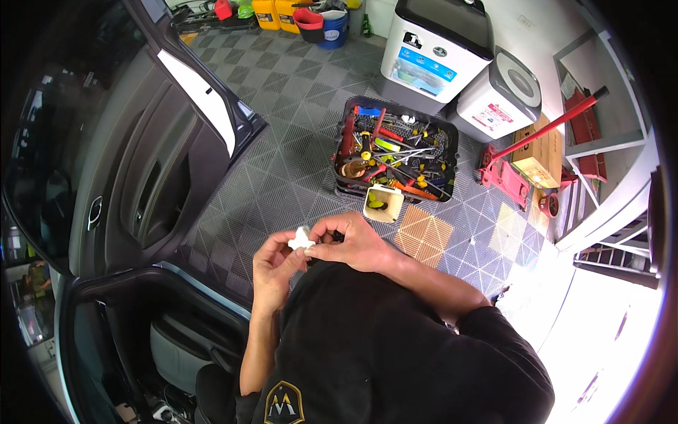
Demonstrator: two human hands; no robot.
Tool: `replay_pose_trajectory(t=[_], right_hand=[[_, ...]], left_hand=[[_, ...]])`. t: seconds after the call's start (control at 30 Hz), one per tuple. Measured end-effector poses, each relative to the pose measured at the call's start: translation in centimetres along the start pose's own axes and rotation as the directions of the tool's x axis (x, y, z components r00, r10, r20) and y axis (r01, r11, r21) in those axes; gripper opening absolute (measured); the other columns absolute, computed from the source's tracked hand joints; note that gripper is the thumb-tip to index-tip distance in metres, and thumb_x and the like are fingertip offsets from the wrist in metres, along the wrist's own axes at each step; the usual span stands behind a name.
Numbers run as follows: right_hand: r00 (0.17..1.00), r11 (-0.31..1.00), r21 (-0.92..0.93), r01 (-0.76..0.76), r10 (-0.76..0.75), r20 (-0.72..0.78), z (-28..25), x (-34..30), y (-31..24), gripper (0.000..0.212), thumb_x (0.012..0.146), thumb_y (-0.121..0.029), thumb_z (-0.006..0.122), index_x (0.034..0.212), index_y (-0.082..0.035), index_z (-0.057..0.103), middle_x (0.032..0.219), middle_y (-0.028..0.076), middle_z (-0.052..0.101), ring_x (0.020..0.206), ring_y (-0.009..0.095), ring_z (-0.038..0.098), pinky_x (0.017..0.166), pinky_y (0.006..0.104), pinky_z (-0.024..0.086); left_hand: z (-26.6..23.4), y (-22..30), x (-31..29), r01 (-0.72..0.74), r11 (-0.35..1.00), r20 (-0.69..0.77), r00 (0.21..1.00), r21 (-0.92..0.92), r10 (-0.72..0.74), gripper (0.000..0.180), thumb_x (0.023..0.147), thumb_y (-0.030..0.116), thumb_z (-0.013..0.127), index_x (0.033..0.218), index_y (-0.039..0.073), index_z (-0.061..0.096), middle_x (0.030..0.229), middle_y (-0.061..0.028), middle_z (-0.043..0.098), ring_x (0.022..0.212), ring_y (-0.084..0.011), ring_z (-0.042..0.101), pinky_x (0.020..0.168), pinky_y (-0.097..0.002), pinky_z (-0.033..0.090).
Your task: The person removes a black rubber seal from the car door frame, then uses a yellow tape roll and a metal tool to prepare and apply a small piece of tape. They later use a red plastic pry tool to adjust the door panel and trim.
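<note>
A small white lobed piece [302,239] is pinched between my two hands in front of my chest; I cannot tell whether it is plastic or folded cloth. My left hand [272,261] grips it from the left with thumb and fingers closed. From the right, the thumb and fingertips of my right hand [357,244] also close on it. Something small and dark shows under the curled fingers of my right hand, too hidden to name. Beyond my hands stands a black crate of hand tools [337,185], with a small white bin [393,212] at its near side.
An open car door [120,162] and a car seat [176,353] lie to my left. White bins [424,67] stand behind the crate. A red floor jack [505,177] with a long handle is at right, near grey shelving [607,148]. Buckets [334,32] stand far back.
</note>
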State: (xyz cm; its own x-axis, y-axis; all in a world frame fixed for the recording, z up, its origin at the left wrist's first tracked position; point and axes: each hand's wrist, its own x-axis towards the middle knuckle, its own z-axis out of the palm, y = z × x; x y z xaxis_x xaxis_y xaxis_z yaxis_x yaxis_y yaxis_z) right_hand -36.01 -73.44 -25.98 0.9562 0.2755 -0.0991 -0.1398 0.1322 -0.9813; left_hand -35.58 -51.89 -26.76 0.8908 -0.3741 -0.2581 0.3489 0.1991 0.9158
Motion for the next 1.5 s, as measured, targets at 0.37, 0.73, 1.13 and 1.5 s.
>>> replay_pose_trajectory(t=[0.37, 0.73, 1.13, 1.5], right_hand=[[0.976, 0.959, 0.195, -0.207, 0.187, 0.114, -8.2, -0.6, 1.5, 0.014, 0.088, -0.012, 0.077, 0.093, 0.000, 0.072, 0.069, -0.002, 0.061, 0.061, 0.002, 0.053, 0.052, 0.0223, 0.039], [0.973, 0.985, -0.113, -0.126, 0.145, 0.178, -10.6, -2.0, 1.1, 0.016, 0.087, -0.014, 0.078, 0.093, -0.002, 0.071, 0.067, -0.007, 0.055, 0.061, 0.003, 0.047, 0.056, 0.0233, 0.037], [0.979, 0.971, -0.212, -0.114, 0.146, 0.145, -10.0, -1.5, 1.5, 0.034, 0.086, -0.026, 0.084, 0.106, -0.001, 0.075, 0.063, -0.004, 0.052, 0.060, 0.003, 0.043, 0.055, 0.0268, 0.034], [0.976, 0.956, -0.265, -0.128, 0.169, 0.137, -8.5, 0.0, 1.3, 0.026, 0.084, -0.024, 0.082, 0.090, -0.001, 0.072, 0.068, -0.003, 0.058, 0.064, 0.004, 0.050, 0.057, 0.0256, 0.038]], left_hand=[[7.6, -3.3, 2.8, 0.006, 0.994, -0.113, 0.993, -0.108, -0.019, 0.022, 0.102, 0.012, 0.063, 0.120, 0.000, 0.060, 0.119, -0.0118, 0.065, 0.107, -0.0185, 0.065, 0.085, -0.0350, 0.057], [8.9, -2.7, 3.6, -0.138, 0.914, -0.425, 0.904, -0.382, -0.041, 0.008, 0.104, 0.011, 0.060, 0.105, 0.004, 0.062, 0.103, -0.0078, 0.070, 0.094, -0.0135, 0.066, 0.084, -0.0286, 0.053], [9.4, -2.8, 1.5, -0.032, 0.999, -0.362, 0.932, -0.015, 0.025, 0.016, 0.103, 0.010, 0.064, 0.115, 0.000, 0.062, 0.099, -0.0039, 0.068, 0.088, -0.0093, 0.065, 0.080, -0.0258, 0.056], [5.9, -1.5, -0.5, -0.002, 0.999, -0.282, 0.959, -0.033, -0.007, 0.026, 0.093, -0.006, 0.070, 0.118, -0.002, 0.065, 0.108, -0.0067, 0.069, 0.100, -0.0125, 0.065, 0.086, -0.0274, 0.054]])
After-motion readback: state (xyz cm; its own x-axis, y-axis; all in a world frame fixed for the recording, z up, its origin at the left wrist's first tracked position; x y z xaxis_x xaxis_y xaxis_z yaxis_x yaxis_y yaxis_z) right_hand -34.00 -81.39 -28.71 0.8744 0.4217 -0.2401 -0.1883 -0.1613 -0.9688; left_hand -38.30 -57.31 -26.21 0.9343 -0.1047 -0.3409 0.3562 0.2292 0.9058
